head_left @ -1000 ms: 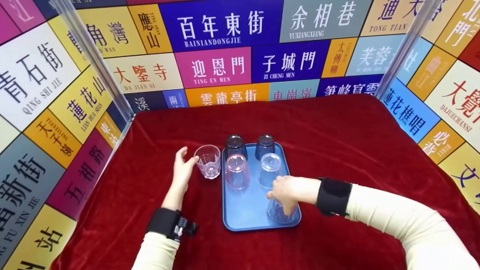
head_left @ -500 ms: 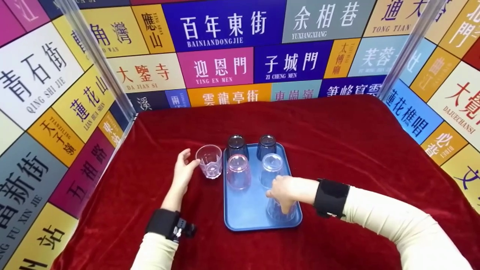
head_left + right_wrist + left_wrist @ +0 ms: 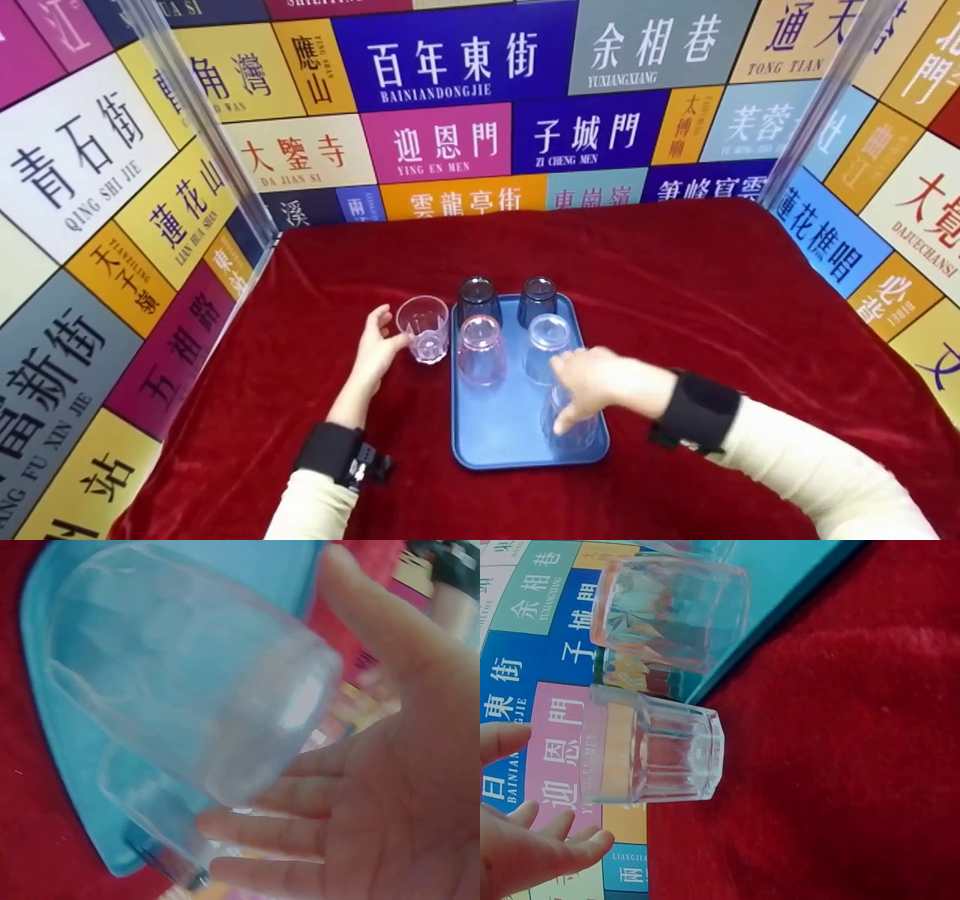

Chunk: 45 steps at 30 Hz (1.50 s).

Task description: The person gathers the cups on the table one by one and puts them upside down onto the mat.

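My left hand [image 3: 377,351] is beside an upright clear glass [image 3: 429,330] on the red cloth, left of the tray. In the left wrist view, the spread fingers stand apart from that glass [image 3: 667,754]. My right hand [image 3: 611,382] is over an upside-down clear glass [image 3: 571,431] at the near right of the blue tray [image 3: 491,439]. The right wrist view shows its fingers straight and the thumb extended around this glass [image 3: 180,667], without a grip; whether the fingertips touch it I cannot tell.
Upside down on the tray also stand a pink glass [image 3: 482,360], another clear glass [image 3: 546,349] and two dark glasses, one at the far left [image 3: 478,301] and one at the far right [image 3: 538,301]. Sign-printed panels [image 3: 442,139] wall the cloth-covered table [image 3: 675,300].
My right hand has loosened from the near right glass and drawn slightly up and right, its thumb spread out. The left hand stays beside the upright glass. The head view has shifted slightly.
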{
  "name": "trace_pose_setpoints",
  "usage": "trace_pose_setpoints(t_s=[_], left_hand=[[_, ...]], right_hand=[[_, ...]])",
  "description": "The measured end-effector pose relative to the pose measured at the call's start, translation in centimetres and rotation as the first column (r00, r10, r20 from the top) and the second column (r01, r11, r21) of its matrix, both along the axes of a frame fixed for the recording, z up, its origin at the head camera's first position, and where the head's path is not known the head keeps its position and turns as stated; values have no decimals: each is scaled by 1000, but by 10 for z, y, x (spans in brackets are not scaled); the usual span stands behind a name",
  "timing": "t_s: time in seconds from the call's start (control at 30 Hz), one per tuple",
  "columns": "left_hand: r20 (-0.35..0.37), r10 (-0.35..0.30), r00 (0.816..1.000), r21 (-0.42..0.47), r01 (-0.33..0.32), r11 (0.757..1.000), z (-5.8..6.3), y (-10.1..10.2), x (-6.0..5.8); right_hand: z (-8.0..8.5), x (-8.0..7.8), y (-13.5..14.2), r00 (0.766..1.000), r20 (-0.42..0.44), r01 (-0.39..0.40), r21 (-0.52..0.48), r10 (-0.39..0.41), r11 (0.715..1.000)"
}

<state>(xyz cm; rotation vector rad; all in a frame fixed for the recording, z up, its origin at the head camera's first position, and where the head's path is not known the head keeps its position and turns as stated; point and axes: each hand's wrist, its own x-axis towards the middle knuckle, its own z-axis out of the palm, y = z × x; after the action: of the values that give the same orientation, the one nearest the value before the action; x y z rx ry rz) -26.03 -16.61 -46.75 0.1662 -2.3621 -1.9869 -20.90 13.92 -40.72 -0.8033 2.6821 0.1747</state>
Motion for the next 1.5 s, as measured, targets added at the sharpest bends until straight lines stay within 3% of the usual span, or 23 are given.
trace_pose_setpoints(t_s=[0.13,0.23,0.3,0.37,0.53,0.63,0.83,0.93,1.17,1.27,1.5], left_hand=[[26,-34,999,-21,34,999,-5,-2,2],[46,-41,998,-41,43,998,-9,-2,3],[54,-48,997,-43,50,998,-12,-1,2],[45,-58,997,-29,59,998,-16,1,1],[-1,-43,999,40,43,998,-26,10,-3],[-10,-1,1000,62,2,998,-32,17,-7],[-35,23,999,62,-21,998,-49,22,-11],[-66,21,998,57,-17,998,-58,22,-12],[-102,53,993,13,-51,999,-70,23,-15],[-98,55,994,-48,-60,997,-73,24,-15],[-89,70,994,-172,-85,982,-74,24,-22]], right_hand=[[18,-24,28,991,-31,119,-183,-127,976],[23,-52,57,971,-95,171,-352,-217,920],[21,-69,77,950,-121,204,-461,-289,863],[14,-83,95,925,-113,240,-568,-364,787],[-16,-97,136,870,-16,318,-746,-493,585],[-36,-97,159,838,54,383,-767,-543,515],[-65,-92,195,753,95,483,-752,-651,450],[-71,-88,204,727,110,505,-755,-678,419],[-71,-82,216,716,145,525,-756,-683,391],[-69,-80,219,711,158,532,-759,-685,377],[-71,-77,224,718,152,534,-747,-679,397]])
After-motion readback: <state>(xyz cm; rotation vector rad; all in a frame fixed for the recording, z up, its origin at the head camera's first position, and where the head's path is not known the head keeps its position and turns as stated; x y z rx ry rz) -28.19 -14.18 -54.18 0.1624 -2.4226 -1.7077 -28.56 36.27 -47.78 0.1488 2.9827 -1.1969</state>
